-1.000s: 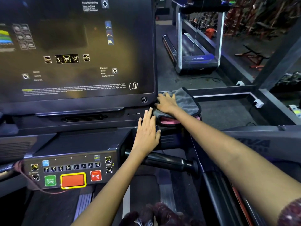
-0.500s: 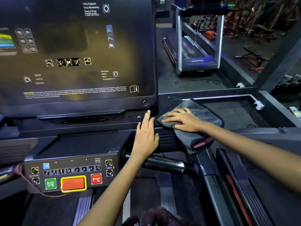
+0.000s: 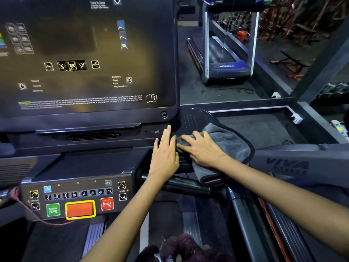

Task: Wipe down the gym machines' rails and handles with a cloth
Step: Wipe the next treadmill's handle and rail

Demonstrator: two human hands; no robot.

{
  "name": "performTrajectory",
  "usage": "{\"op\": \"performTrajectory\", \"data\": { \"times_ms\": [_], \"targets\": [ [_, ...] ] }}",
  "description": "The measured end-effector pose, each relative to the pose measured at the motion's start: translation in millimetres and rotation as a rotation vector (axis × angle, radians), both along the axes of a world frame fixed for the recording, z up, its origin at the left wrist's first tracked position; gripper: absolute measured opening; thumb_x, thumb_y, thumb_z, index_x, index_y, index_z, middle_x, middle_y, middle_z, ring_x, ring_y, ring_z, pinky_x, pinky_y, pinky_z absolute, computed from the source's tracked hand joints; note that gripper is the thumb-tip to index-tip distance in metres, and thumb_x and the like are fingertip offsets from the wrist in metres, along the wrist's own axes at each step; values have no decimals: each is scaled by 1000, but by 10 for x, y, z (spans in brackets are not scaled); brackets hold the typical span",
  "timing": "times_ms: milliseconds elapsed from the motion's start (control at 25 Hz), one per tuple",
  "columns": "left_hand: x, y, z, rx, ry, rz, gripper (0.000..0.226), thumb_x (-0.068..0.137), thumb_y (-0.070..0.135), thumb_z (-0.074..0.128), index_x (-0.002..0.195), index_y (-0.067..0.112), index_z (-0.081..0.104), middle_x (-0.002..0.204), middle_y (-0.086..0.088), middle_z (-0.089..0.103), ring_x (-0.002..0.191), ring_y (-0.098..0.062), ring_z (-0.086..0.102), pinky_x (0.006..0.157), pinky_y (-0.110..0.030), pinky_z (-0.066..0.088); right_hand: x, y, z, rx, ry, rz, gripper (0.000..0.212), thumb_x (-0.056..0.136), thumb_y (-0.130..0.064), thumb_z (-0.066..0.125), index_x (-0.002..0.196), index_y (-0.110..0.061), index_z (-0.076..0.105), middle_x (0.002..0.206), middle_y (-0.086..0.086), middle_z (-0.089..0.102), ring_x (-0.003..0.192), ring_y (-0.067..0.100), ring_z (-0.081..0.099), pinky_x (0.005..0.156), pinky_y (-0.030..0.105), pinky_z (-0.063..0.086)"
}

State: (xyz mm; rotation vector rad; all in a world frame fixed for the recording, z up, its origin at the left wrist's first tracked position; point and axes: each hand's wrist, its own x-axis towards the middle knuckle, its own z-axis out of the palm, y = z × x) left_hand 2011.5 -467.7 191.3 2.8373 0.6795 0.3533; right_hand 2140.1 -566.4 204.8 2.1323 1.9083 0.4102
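It's a dim gym w/ a second treadmill [image 3: 224, 59] far back on the dark floor. Up close is the big treadmill the person stands on, w/ its wide dark screen [image 3: 85, 57] on top.

The grey cloth [image 3: 226, 146] lies on the right corner of the console, just under and right of the screen, and part of it hangs down over the edge toward the black handle [image 3: 188, 184]. The right hand [image 3: 203, 148] lies flat on the cloth, fingers spread and nearly straight, pressing it down, not curled round it. A sec ago this hand and cloth were higher up, by the screen's bottom corner. Then they slid down and right. Now they are sliding back left, so the fingertips nearly touch the other hand. It looks like back-and-forth rubbing on that one corner.

The left hand [image 3: 164, 154] is flat on the console too, fingers straight and close together, holding nothing. It hasn't moved; it prob. just steadies the person.

Below left is the button panel [image 3: 75, 199] w/ the green start, orange pad and red STOP button [image 3: 107, 203]. The side rail [image 3: 294, 163] w/ VIVA on it runs off to the right.

So this corner is getting clean, but the handle and rail most likely still need a wipe.
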Motion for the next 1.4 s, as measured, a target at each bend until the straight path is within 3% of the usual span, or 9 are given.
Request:
{"op": "performTrajectory", "data": {
  "times_ms": [120,200,280,320,440,520,640,1000,1400],
  "targets": [
    [-144,-61,-37,-14,41,112,50,93,26,42,138,6,33,158,-11,4,145,-24,7,115,-39,15,84,-192,18,31,18,-65,45,60,-34,75,103,-23,69,95,1,63,66,23,57,48,29,40],
    [-277,-136,-94,-4,61,184,46,93,35,39,128,6,47,152,-12,26,139,-26,28,109,-39,26,48,-226,-6,31,29,-97,42,62,-33,74,101,-19,68,89,2,62,63,23,56,46,29,38],
    [-381,-216,-190,69,11,169,44,88,39,38,96,7,65,116,-11,63,103,-27,61,88,-38,42,-28,-113,-11,35,48,-85,36,61,-32,75,92,-16,68,82,2,60,59,22,55,44,28,38],
    [-418,-236,-239,133,-23,130,42,85,40,37,77,9,66,91,-8,69,80,-27,64,78,-36,41,-80,-23,5,39,57,-65,33,62,-32,75,89,-16,67,81,2,60,58,22,55,44,27,38],
    [-460,-210,-287,222,-106,67,41,84,38,38,55,15,55,55,-1,58,53,-23,55,65,-34,36,-223,254,39,-22,128,-1,30,80,-29,60,107,-14,62,100,7,58,73,27,57,53,33,40],
    [-469,-208,-251,245,-94,54,41,83,38,38,51,16,53,51,0,55,50,-22,53,59,-30,41,-227,297,78,-80,176,-38,35,92,-28,43,123,-15,52,115,9,49,89,29,54,66,39,43],
    [-485,-209,-225,232,-69,50,41,83,38,40,49,17,52,49,1,54,48,-21,52,56,-30,42,-83,170,227,-158,222,-73,36,95,-29,36,128,-18,47,120,8,44,96,28,52,73,40,43],
    [-475,-194,-209,206,-22,30,37,79,27,38,46,18,53,45,2,52,41,-17,50,53,-27,42,-451,583,210,-176,225,-72,37,95,-29,36,128,-17,47,120,8,44,98,29,52,62,36,31],
    [-461,-217,-195,122,-8,44,36,79,32,38,49,17,53,49,3,54,40,-16,48,56,-23,42,203,-250,309,-134,235,-340,36,95,-34,37,129,-29,47,119,5,46,101,29,54,72,37,41]
  ]
}}
